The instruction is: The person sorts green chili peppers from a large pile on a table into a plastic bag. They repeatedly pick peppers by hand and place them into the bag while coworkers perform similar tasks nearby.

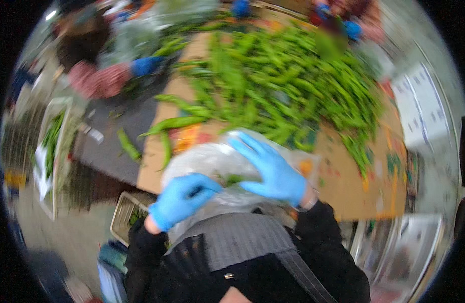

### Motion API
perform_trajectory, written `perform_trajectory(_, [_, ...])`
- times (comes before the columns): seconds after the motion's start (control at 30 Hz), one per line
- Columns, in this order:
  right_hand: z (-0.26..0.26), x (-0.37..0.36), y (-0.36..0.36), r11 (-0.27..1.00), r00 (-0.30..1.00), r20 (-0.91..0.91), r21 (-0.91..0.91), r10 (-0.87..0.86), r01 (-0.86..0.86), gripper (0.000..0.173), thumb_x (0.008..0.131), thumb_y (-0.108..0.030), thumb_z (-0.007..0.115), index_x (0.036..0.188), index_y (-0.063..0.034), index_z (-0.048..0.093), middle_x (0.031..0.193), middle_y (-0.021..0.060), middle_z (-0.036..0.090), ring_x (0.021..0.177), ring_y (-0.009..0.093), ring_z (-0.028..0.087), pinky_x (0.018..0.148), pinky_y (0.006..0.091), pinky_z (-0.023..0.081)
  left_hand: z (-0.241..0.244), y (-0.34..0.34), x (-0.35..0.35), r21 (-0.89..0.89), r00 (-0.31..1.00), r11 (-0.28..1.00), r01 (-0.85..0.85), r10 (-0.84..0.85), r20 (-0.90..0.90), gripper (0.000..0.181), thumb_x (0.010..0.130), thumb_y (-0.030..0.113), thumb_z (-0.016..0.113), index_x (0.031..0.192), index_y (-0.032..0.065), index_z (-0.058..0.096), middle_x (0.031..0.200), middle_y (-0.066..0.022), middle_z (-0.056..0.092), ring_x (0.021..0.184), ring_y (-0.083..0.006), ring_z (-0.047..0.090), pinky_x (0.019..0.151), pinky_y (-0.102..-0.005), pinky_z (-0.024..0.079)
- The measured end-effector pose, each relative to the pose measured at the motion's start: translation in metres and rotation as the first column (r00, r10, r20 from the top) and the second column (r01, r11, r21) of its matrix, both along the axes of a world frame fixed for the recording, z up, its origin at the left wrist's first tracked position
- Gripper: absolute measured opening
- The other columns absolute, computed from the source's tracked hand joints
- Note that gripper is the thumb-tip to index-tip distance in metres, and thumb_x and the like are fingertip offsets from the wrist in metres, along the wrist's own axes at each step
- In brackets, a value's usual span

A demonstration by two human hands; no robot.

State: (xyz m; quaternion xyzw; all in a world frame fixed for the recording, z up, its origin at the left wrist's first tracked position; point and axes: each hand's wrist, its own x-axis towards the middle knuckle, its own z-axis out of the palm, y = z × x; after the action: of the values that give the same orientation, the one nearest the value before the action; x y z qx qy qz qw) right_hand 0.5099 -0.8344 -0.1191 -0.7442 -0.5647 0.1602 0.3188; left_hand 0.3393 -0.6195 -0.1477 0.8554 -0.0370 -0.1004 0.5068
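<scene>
A clear plastic bag (196,157) lies at the near edge of a cardboard-covered table, right against my apron. Through its mouth some green (234,178) shows, probably green chili peppers. My left hand (187,200), in a light blue glove, pinches the near left edge of the bag between thumb and fingers. My right hand (274,172), gloved the same way, is spread over the bag's right side with fingers apart. Just beyond the bag spreads a large heap of long green chili peppers (277,87). A few loose peppers (175,125) lie left of the bag.
A co-worker's blue-gloved hand (147,66) is at the left over a dark tabletop (111,125); another person's gloved hand (352,30) is at the far right. Plastic crates (122,216) stand below on the left, and a white box (421,106) on the right.
</scene>
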Motion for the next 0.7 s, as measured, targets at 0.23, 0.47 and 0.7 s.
perform_trajectory(0.23, [-0.034,0.002,0.006,0.94,0.965,-0.247,0.3,-0.089,0.164,0.034,0.081,-0.008,0.061,0.115,-0.0071,0.057,0.114,0.0138,0.059,0.104,0.03,0.057,0.09,0.0377,0.045,0.009,-0.065,0.05,0.222,0.844,0.849,-0.48,0.377,0.382,0.124,0.052,0.023,0.087,0.147,0.0079,0.01,0.143,-0.0174,0.03,0.123,-0.0327,0.043,0.099,-0.0379,0.039])
perform_trajectory(0.47, [-0.015,0.088,-0.068,0.733,0.814,-0.543,0.465,-0.206,0.496,0.032,0.086,0.0,0.055,0.117,-0.0059,0.059,0.109,0.0078,0.063,0.097,0.016,0.06,0.087,0.0291,0.048,-0.041,0.027,0.033,0.49,0.715,0.538,-0.686,0.374,0.59,0.064,0.07,0.002,0.068,0.131,0.0075,0.048,0.11,-0.0145,0.053,0.105,-0.0303,0.05,0.094,-0.0387,0.038])
perform_trajectory(0.7, [-0.09,0.279,-0.212,0.201,0.165,0.257,0.12,-0.952,0.972,0.055,0.08,-0.021,0.063,0.13,-0.0065,0.047,0.132,0.0192,0.047,0.119,0.035,0.048,0.098,0.0431,0.041,-0.001,0.019,-0.009,0.314,0.628,0.548,-0.776,0.62,0.47,0.099,0.061,0.003,0.077,0.144,0.0048,0.024,0.148,-0.016,0.025,0.135,-0.0296,0.025,0.111,-0.0417,0.021])
